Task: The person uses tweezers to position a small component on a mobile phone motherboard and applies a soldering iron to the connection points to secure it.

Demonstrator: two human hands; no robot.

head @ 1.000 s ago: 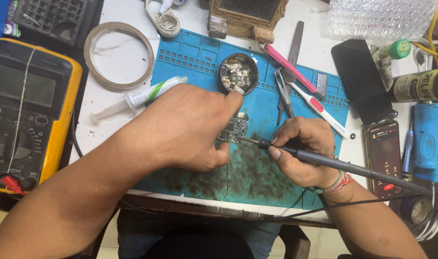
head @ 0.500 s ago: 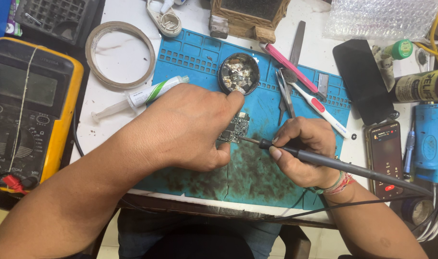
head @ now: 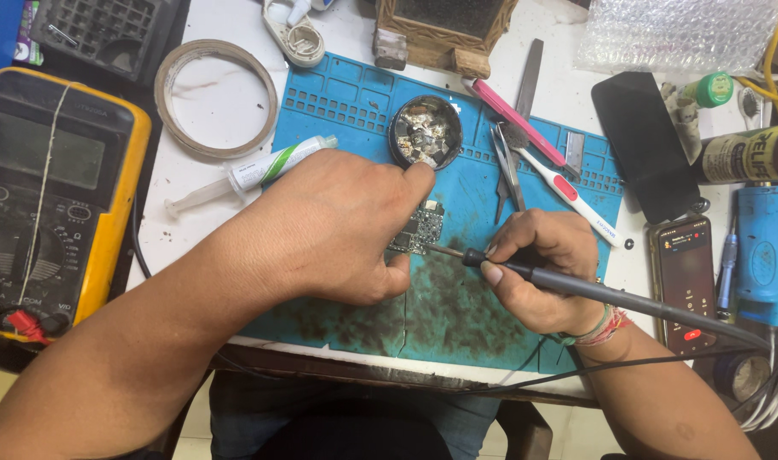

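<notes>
Circuit board (head: pixel 419 228), small, thin and rigid, lies on the blue mat (head: pixel 525 183) mid-table; it looks light and fragile, best pinned by its edges. Left hand (head: pixel 338 226) pinches it down, while right hand (head: pixel 547 268) holds the soldering iron (head: pixel 593 291) in a pen-like grip, tip touching the board's right edge.

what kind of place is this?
Most likely an electronics repair bench. The right hand holds a soldering iron to a small circuit board steadied by the left hand on a blue work mat; a yellow multimeter lies alongside.
</notes>
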